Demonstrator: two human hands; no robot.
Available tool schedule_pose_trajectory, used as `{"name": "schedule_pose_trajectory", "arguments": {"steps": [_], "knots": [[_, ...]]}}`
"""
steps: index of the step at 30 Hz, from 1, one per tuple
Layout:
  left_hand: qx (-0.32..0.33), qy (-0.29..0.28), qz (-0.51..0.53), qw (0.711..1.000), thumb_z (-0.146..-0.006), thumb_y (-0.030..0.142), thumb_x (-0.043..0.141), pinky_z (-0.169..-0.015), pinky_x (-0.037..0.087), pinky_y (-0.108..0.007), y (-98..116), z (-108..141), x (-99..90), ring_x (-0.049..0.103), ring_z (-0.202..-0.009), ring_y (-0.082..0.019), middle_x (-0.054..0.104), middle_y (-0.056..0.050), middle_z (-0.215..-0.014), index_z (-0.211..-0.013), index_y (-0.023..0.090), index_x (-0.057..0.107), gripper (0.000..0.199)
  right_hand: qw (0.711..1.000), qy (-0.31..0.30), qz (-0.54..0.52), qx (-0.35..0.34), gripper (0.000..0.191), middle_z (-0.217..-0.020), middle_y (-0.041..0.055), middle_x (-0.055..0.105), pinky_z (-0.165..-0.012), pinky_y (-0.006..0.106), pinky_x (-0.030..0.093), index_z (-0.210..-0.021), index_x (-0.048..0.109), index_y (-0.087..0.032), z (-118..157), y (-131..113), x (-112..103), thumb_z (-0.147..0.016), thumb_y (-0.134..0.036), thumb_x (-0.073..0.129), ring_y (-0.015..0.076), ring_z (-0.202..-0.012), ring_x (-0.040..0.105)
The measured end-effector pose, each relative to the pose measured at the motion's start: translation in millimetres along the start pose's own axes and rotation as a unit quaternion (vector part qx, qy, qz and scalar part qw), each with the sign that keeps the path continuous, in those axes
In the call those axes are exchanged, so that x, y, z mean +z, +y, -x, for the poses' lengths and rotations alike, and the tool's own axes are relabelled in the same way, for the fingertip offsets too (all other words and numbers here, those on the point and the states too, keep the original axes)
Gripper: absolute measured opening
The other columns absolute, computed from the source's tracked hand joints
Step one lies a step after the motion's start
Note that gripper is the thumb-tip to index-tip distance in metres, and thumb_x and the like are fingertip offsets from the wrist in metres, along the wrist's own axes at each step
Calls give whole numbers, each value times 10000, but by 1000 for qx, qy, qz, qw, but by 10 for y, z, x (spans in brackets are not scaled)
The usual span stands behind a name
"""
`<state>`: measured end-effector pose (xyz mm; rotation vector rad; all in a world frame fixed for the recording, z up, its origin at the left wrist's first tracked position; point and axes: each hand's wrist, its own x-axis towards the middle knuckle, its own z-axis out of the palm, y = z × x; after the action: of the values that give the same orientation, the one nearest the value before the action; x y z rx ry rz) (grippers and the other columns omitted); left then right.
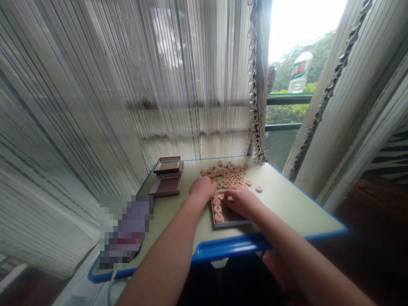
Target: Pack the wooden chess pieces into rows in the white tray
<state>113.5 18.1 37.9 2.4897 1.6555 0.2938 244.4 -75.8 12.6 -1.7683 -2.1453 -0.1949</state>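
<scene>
A shallow open box (234,224) lies near the front of the table. Round wooden Chinese chess pieces with red characters stand in a column along its left side, one of them a piece (217,209) midway down. My right hand (244,202) reaches over the box, fingers pinched at a chess piece (222,196) beside the top of that column. At the box's far left corner is my left hand (203,188), its fingers curled together; what they hold, if anything, is hidden. Beyond both hands spreads a pile of loose chess pieces (231,172).
Two more shallow box parts (165,185) rest at the table's back left. A blurred-out flat object (129,229) with a cable lies at the left edge. One chess piece (259,189) sits apart on the right. String curtains (197,76) hang behind the blue-edged table (287,212).
</scene>
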Motion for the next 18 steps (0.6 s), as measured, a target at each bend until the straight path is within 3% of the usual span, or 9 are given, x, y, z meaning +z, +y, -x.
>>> {"name": "schedule_pose_trajectory", "arguments": {"steps": [7,13,18], "knots": [[-4,-3,-10,1000,-791,418,399,-724,474,-303,41,37,-22,630,-888,-247,682,-153,-938,-940,164,691,414,999,1,36,-8,217,-806,61,678,-722,285,375,-825,666,-210,-2,-11,2,-840,-318,479,188,-798,585],[-9,6,-9,1000,-787,437,392,-727,477,-326,49,31,-8,628,-895,-264,681,-146,-944,-933,177,691,422,999,-14,38,-4,203,-816,69,678,-721,286,368,-805,659,-196,0,-2,-1,-830,-269,472,191,-798,581],[-31,7,-4,999,-782,441,390,-732,478,-340,15,5,0,627,-909,-270,681,-145,-959,-936,190,692,422,1000,7,13,-19,164,-733,53,661,-687,267,364,-779,662,-195,39,3,-14,-776,-247,506,165,-697,558]]}}
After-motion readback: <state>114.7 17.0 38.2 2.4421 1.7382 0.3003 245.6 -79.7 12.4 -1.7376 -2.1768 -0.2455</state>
